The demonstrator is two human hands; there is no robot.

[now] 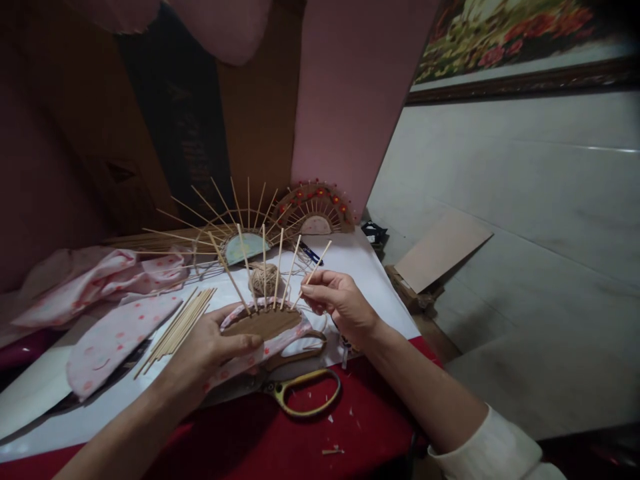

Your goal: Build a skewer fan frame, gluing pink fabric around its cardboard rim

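Observation:
My left hand (220,343) grips the left side of a half-round cardboard piece (270,327) edged with pink dotted fabric, its thumb lying on the cardboard. Several thin wooden sticks (265,267) stand up in a fan from the upper edge of that piece. At its right end, my right hand (325,293) pinches one wooden stick (320,260) whose lower tip meets the edge. Just behind sits a ball of twine (265,280). Scissors (307,393) with yellow handles lie below the piece, near the table's front.
Loose sticks (180,327) and a dotted fabric half-circle (117,343) lie at left, crumpled fabric (110,277) behind. Two stick fans, one with a pale green centre (245,247), one with red flowers (317,197), stand at the back. Scraps dot the red cloth (370,407).

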